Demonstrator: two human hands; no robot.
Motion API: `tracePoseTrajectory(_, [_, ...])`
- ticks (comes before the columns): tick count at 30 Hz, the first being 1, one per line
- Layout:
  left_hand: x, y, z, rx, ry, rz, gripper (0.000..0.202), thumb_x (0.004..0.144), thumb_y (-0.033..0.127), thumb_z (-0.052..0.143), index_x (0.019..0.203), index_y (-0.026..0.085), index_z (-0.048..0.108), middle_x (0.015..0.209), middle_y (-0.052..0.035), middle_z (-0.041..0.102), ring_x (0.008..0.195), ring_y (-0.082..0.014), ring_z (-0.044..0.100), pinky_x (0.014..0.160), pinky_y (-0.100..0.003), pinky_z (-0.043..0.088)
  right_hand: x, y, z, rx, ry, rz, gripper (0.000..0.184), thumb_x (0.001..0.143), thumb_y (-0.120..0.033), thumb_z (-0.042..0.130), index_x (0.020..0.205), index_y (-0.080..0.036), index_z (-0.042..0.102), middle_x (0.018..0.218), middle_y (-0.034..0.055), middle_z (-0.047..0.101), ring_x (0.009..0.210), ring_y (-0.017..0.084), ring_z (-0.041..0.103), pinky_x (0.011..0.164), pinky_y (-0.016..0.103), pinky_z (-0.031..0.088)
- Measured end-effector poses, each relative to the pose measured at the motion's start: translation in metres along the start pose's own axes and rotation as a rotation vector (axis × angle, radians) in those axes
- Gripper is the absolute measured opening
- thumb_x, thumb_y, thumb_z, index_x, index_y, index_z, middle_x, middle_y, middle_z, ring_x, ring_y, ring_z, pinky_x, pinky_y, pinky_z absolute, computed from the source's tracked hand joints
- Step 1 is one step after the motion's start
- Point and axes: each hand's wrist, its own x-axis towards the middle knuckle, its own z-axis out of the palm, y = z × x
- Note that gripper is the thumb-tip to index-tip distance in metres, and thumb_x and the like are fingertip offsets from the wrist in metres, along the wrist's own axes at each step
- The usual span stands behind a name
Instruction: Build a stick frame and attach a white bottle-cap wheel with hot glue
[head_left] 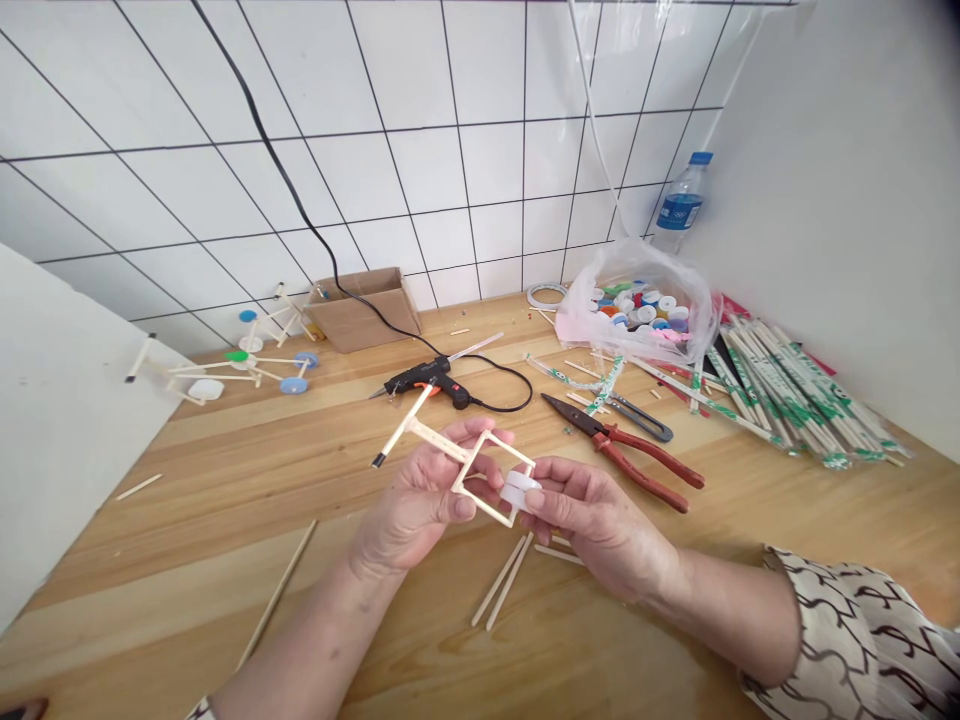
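My left hand (424, 495) grips a small frame of glued wooden sticks (480, 462), a square with a longer stick running out to the upper left. My right hand (592, 520) pinches a white bottle cap (520, 492) against the frame's lower right corner. Both hands hover just above the wooden table (225, 500). A few loose sticks (504, 580) lie on the table right under my hands.
A black glue gun (431, 380) with its cord, red-handled pliers (630, 450), a bag of coloured caps (637, 305), bundled chopsticks (787, 395), a cardboard box (364, 310), a finished stick-and-cap model (247, 365) and a water bottle (681, 205) stand behind. A white board (60, 420) rises at left.
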Motion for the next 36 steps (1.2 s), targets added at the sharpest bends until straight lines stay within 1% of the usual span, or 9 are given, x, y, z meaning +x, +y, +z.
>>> tracePoseTrajectory(9, [0.0013, 0.0007, 0.0002, -0.007, -0.027, -0.002, 0.053, 0.059, 0.014, 0.08, 0.108, 0.025, 0.063, 0.114, -0.0052, 0.063, 0.078, -0.0142, 0.059, 0.069, -0.028, 0.052, 0.0003, 0.0005, 0.0006, 0.006, -0.004, -0.003, 0.03, 0.064, -0.031, 0.078, 0.085, -0.014, 0.064, 0.08, 0.0024, 0.066, 0.062, 0.008, 0.054, 0.054, 0.02, 0.037])
tracePoseTrajectory(12, [0.0005, 0.0011, 0.0007, 0.001, -0.018, 0.003, 0.054, 0.057, 0.014, 0.08, 0.107, 0.025, 0.063, 0.112, -0.0061, 0.063, 0.08, -0.0155, 0.059, 0.071, -0.029, 0.051, 0.0008, 0.001, 0.0, 0.007, -0.004, -0.007, 0.03, 0.064, -0.032, 0.078, 0.084, -0.014, 0.064, 0.073, 0.0009, 0.064, 0.061, 0.008, 0.053, 0.054, 0.02, 0.038])
tracePoseTrajectory(15, [0.0001, 0.0014, 0.0, 0.017, 0.003, 0.006, 0.056, 0.057, 0.014, 0.081, 0.109, 0.023, 0.063, 0.109, -0.0064, 0.065, 0.087, -0.0182, 0.06, 0.077, -0.03, 0.049, 0.0003, 0.0016, -0.0003, 0.003, -0.003, -0.006, 0.031, 0.064, -0.033, 0.079, 0.084, -0.014, 0.064, 0.068, 0.0, 0.063, 0.061, 0.009, 0.054, 0.054, 0.02, 0.038])
tracePoseTrajectory(19, [0.0004, 0.0008, -0.002, 0.029, -0.004, -0.002, 0.058, 0.057, 0.014, 0.08, 0.112, 0.022, 0.061, 0.111, -0.0069, 0.065, 0.097, -0.0245, 0.061, 0.084, -0.035, 0.047, -0.0008, 0.0019, 0.0001, 0.003, -0.004, -0.003, 0.031, 0.065, -0.032, 0.078, 0.085, -0.013, 0.064, 0.07, 0.0007, 0.064, 0.061, 0.009, 0.054, 0.054, 0.02, 0.038])
tracePoseTrajectory(24, [0.0008, -0.001, -0.005, 0.016, -0.039, 0.008, 0.056, 0.059, 0.014, 0.079, 0.111, 0.022, 0.061, 0.113, -0.0065, 0.064, 0.1, -0.0261, 0.061, 0.087, -0.037, 0.047, -0.0005, 0.0013, 0.0004, 0.002, -0.005, 0.002, 0.029, 0.065, -0.031, 0.078, 0.083, -0.013, 0.064, 0.071, 0.0012, 0.064, 0.062, 0.009, 0.054, 0.055, 0.021, 0.038])
tracePoseTrajectory(30, [0.0006, -0.0002, -0.0057, 0.009, -0.072, 0.007, 0.056, 0.061, 0.011, 0.077, 0.112, 0.023, 0.061, 0.113, -0.006, 0.065, 0.103, -0.0266, 0.061, 0.087, -0.036, 0.048, -0.0001, -0.0002, 0.0013, 0.014, -0.006, 0.004, 0.029, 0.065, -0.03, 0.078, 0.083, -0.014, 0.064, 0.07, 0.0007, 0.064, 0.061, 0.009, 0.055, 0.054, 0.02, 0.038])
tracePoseTrajectory(36, [0.0007, 0.0025, -0.0031, -0.003, -0.067, 0.0, 0.054, 0.06, 0.01, 0.078, 0.11, 0.023, 0.063, 0.111, -0.0044, 0.066, 0.102, -0.0234, 0.062, 0.083, -0.03, 0.049, -0.0006, -0.0002, 0.0015, 0.008, -0.019, 0.002, 0.027, 0.066, -0.03, 0.077, 0.084, -0.014, 0.064, 0.068, 0.0005, 0.064, 0.061, 0.009, 0.054, 0.054, 0.02, 0.038])
